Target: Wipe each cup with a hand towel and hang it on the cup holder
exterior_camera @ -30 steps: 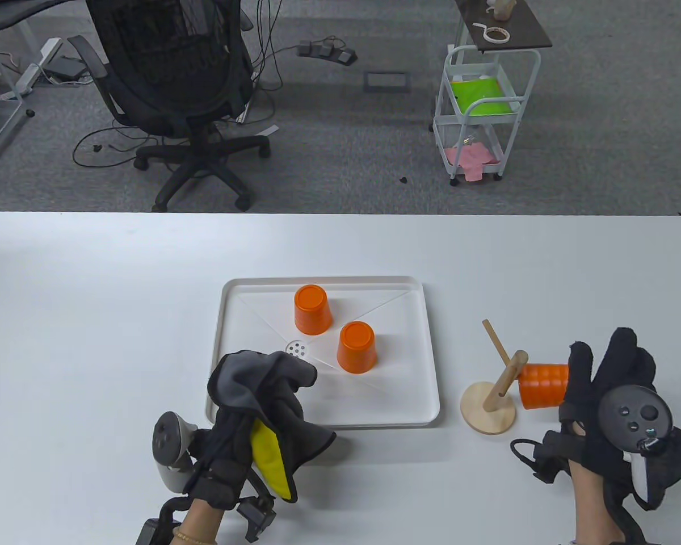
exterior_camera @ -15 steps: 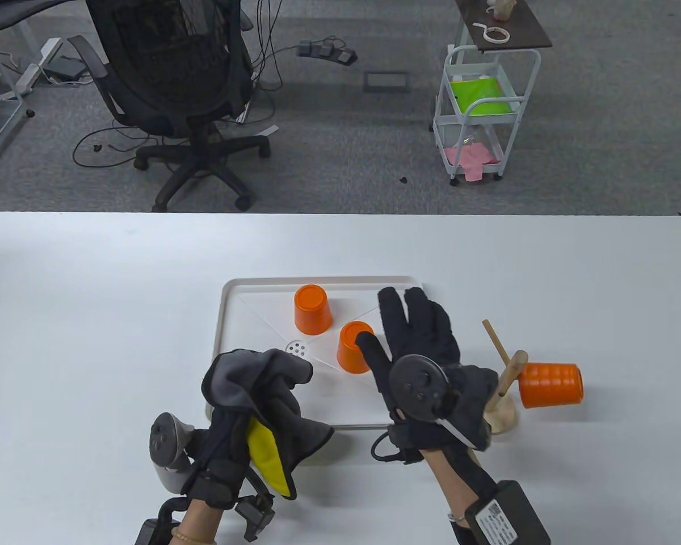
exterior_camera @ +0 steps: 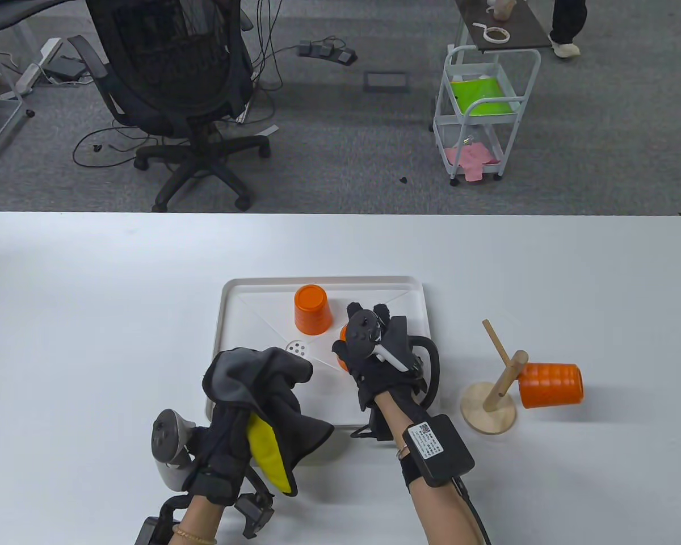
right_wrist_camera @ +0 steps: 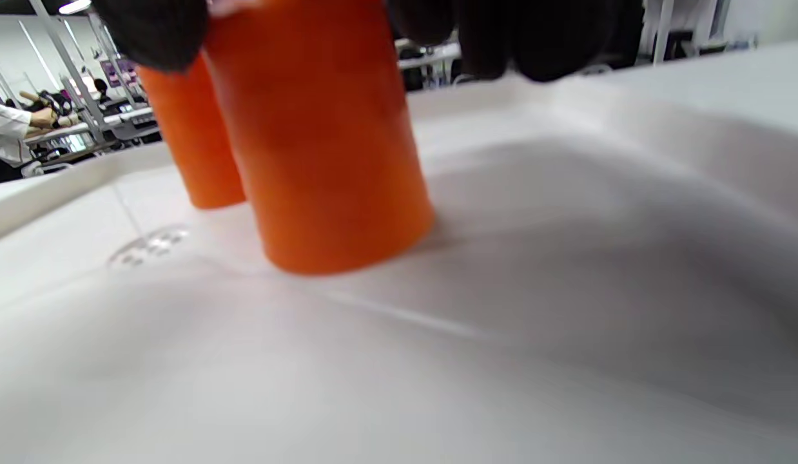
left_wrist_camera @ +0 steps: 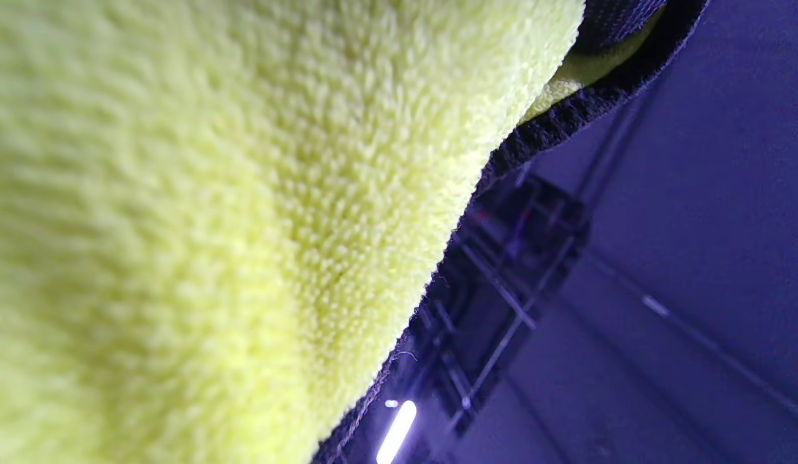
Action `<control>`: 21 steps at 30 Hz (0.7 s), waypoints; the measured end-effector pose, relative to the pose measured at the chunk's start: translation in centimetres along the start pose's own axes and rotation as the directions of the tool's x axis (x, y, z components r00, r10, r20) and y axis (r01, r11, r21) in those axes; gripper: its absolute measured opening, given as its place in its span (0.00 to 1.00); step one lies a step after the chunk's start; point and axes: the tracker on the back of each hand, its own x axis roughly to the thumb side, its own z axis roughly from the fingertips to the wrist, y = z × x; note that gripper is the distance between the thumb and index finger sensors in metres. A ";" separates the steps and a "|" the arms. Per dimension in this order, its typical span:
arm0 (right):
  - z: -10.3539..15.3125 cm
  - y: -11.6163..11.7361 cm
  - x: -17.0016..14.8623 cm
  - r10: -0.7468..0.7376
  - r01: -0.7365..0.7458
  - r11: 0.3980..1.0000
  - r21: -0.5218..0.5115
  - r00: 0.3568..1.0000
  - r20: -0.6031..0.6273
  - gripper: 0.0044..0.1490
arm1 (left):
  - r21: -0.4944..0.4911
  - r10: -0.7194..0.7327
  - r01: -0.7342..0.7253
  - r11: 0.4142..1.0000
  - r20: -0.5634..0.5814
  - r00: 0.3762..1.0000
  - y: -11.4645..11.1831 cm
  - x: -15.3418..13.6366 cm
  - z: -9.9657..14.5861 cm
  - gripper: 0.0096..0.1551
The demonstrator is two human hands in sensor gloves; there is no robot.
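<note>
Two orange cups stand inverted in the tray (exterior_camera: 425, 392); the right hand (exterior_camera: 374, 355) fingers curl around the nearer cup (right_wrist_camera: 321, 142), while the left hand (exterior_camera: 227, 437) grips the towel (exterior_camera: 261, 386).

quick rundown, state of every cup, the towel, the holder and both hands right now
near cup: upside down in tray, gripped from above by right hand
far cup: upside down in tray, untouched
third cup: hung sideways on holder peg
cup holder: upright on table
towel: bunched in left hand
</note>
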 end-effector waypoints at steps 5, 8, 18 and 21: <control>-0.1 0.6 -0.2 0.041 -0.042 0.998 -0.054 0.999 -0.013 0.49 | -0.007 -0.001 0.001 1.000 -0.015 1.000 -0.1 -0.2 -0.1 0.38; 0.2 0.1 -0.4 0.012 -0.012 0.997 -0.071 1.000 -0.002 0.49 | -0.005 -0.007 0.007 1.000 -0.015 1.000 -0.1 -0.2 -0.1 0.38; 8.4 -4.5 -1.5 -0.226 0.361 0.880 -0.310 0.890 0.397 0.50 | -0.020 -0.024 0.023 1.000 -0.010 1.000 -0.5 0.0 -0.1 0.38; 11.4 -4.7 -1.0 -0.110 0.397 0.852 -0.342 0.774 0.623 0.51 | -0.042 -0.039 0.040 0.998 0.011 0.999 -1.0 0.5 -0.2 0.40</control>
